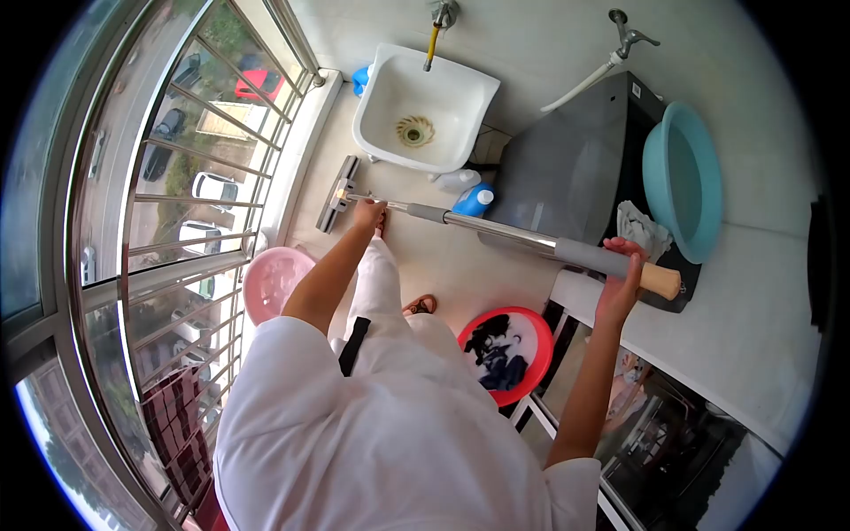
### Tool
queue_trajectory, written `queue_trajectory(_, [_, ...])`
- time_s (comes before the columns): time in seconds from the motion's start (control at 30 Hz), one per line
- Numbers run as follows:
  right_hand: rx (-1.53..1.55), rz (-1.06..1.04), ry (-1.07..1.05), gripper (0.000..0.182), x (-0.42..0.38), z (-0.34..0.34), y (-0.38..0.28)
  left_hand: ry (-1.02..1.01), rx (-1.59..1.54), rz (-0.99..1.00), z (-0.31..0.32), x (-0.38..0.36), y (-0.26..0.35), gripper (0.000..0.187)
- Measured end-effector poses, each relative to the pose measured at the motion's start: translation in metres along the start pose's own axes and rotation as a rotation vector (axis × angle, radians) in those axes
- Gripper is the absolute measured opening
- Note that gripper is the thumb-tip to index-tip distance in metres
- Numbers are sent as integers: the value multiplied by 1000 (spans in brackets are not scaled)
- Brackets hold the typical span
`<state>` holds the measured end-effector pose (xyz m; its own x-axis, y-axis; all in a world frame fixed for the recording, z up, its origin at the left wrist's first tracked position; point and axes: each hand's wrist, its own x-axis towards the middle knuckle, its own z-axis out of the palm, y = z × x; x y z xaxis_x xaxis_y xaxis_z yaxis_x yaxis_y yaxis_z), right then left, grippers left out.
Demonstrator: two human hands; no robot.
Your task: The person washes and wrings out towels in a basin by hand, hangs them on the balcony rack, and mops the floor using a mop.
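Note:
A sponge mop with a silver pole (496,228) is held up crosswise in front of me. Its flat grey head (337,194) points left, near the window side. My left hand (370,213) is closed around the lower end of the pole, just beside the head; its fingers are partly hidden. At the other end, my right hand (625,265) wraps around the grey foam grip (589,256), close to the tan end cap (660,280). Below the pole's middle stands a blue bottle (474,200), with a whitish bottle (455,180) beside it.
A white sink (482,88) hangs on the wall ahead. To the right, a dark grey washing machine (562,159) carries a teal basin (708,186) and a white cloth (644,232). A pink basin (276,281) and a red basin (542,354) of dark laundry flank my legs. Barred windows (195,200) line the left.

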<state>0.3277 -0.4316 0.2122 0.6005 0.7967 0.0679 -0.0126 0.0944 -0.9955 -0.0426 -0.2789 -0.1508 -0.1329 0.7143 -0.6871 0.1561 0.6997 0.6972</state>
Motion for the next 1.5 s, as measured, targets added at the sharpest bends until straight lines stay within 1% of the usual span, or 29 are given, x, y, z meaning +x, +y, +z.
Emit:
queue_trajectory(0.03, [5, 19, 54, 28, 11, -3, 3, 78, 92, 73, -4, 23, -4, 39])
queue_trajectory(0.1, [13, 44, 91, 29, 45, -14, 18, 97, 340, 121, -12, 69, 6, 45])
queue_trajectory(0.13, [33, 45, 119, 31, 69, -15, 26, 148, 313, 145, -24, 82, 14, 44])
queue_trajectory(0.17, [29, 21, 185, 32, 94, -16, 29, 149, 287, 187, -16, 108, 32, 44])
queue_trajectory(0.23, [80, 60, 303, 32, 142, -8, 51, 125, 353, 283, -12, 174, 26, 29])
queue_trajectory(0.3, [81, 62, 398, 32, 160, -4, 71, 64, 359, 251, -10, 181, 51, 27])
queue_trajectory(0.37, [12, 102, 556, 37, 166, 2, 87, -50, 314, 219, 1, 194, 58, 27])
queue_trajectory(0.43, [-65, 65, 635, 44, 158, 9, 89, -103, 291, 167, -15, 194, 78, 25])
queue_trajectory(0.5, [-66, 55, 731, 49, 143, 7, 95, -75, 355, 152, -22, 205, 93, 23])
queue_trajectory(0.57, [-83, 84, 781, 51, 123, -10, 105, -69, 403, 145, -26, 224, 101, 23])
queue_trajectory(0.63, [-175, 116, 797, 49, 113, -11, 105, -60, 389, 86, -33, 243, 116, 23])
queue_trajectory(0.7, [-456, 297, 857, 56, 112, 13, 88, -46, 477, 80, -39, 279, 110, 31])
queue_trajectory(0.77, [-706, 354, 940, 60, 107, 9, 87, -59, 470, 45, -44, 297, 121, 33])
queue_trajectory(0.83, [-794, 481, 868, 61, 101, 6, 73, -48, 498, 36, -46, 316, 122, 33])
queue_trajectory(0.9, [-1071, 681, 793, 49, 92, -3, 66, -30, 536, 34, -49, 322, 128, 33])
queue_trajectory(0.97, [-1644, 559, 195, 46, 73, 0, 48, -10, 506, 34, -51, 325, 128, 34])
queue_trajectory(1.03, [-1886, 452, 76, 32, 100, 86, 40, 1, 529, 52, -51, 330, 130, 37])
queue_trajectory(1.07, [-1609, 349, 87, 21, 110, 100, 57, -4, 533, 27, -50, 335, 132, 41])
queue_trajectory(1.1, [-1489, 329, 28, 18, 124, 128, 80, -14, 534, 0, -47, 339, 133, 45])
queue_trajectory(1.13, [-1368, 308, -31, 15, 145, 158, 111, 5, 526, 25, -42, 345, 131, 48])
queue_trajectory(1.17, [-1304, 330, -195, 15, 165, 177, 149, 24, 520, 51, -38, 351, 128, 52])
queue_trajectory(1.2, [-1262, 370, -302, 17, 185, 183, 199, 48, 517, 76, -35, 358, 129, 57])
queue_trajectory(1.23, [-1155, 435, -330, 19, 205, 198, 251, 44, 510, 68, -32, 365, 131, 60])
queue_trajectory(1.27, [-1040, 421, -401, 23, 222, 191, 312, 41, 507, 61, -29, 366, 138, 62])
queue_trajectory(1.3, [-1008, 544, -417, 33, 240, 182, 369, 38, 502, 56, -26, 369, 146, 65])
queue_trajectory(1.37, [-913, 855, -245, 50, 278, 188, 458, 10, 514, 116, -24, 380, 159, 69])
queue_trajectory(1.43, [-872, 908, -136, 61, 309, 195, 533, 3, 522, 181, -19, 400, 151, 73])
queue_trajectory(1.47, [-857, 943, -74, 67, 320, 196, 559, -6, 513, 173, -16, 409, 150, 73])
queue_trajectory(1.5, [-774, 957, -64, 71, 331, 198, 577, -22, 504, 162, -11, 415, 149, 74])
